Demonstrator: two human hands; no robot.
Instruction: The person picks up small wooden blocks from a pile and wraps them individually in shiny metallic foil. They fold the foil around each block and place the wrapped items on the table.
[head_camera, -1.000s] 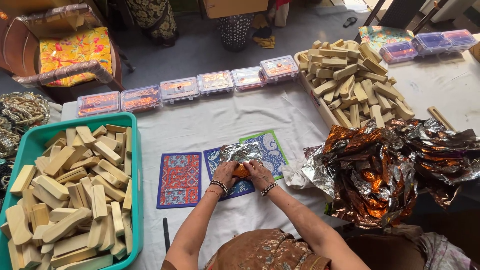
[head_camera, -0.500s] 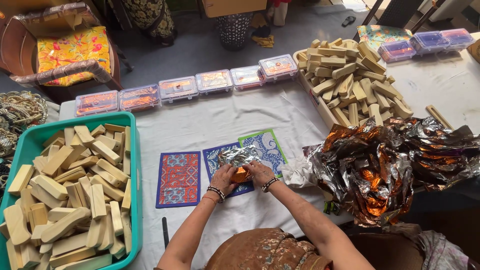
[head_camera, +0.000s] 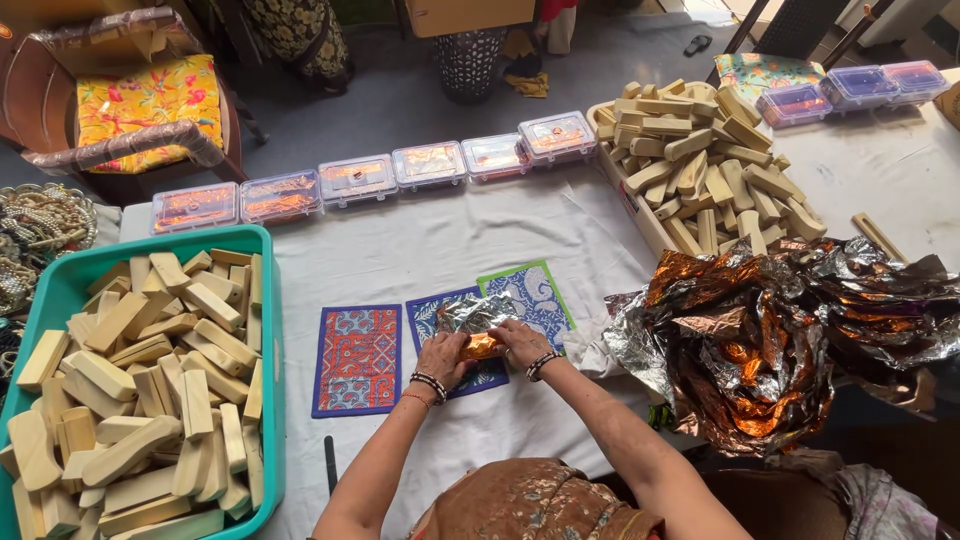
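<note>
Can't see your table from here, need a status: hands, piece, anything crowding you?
Left hand and right hand both grip the foil-wrapped block. Loose foil flap behind it. Patterned mats underneath; crumpled foil pile to the right, apart.

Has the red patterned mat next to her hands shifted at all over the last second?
No. The red patterned mat lies in the same spot beside the teal tray as before.
</note>
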